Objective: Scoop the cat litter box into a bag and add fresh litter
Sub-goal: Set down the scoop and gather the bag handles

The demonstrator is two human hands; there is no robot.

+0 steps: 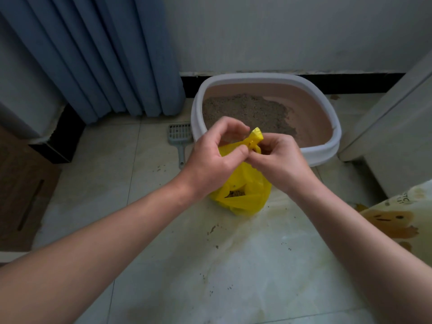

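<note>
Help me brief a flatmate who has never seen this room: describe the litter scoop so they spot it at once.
Find the blue curtain hanging to the floor on the left; right of it stands a white-rimmed litter box. The litter scoop lies flat on the tiles close beside the box's left wall. It is grey and slotted, unlike the yellow bag in front.
</note>
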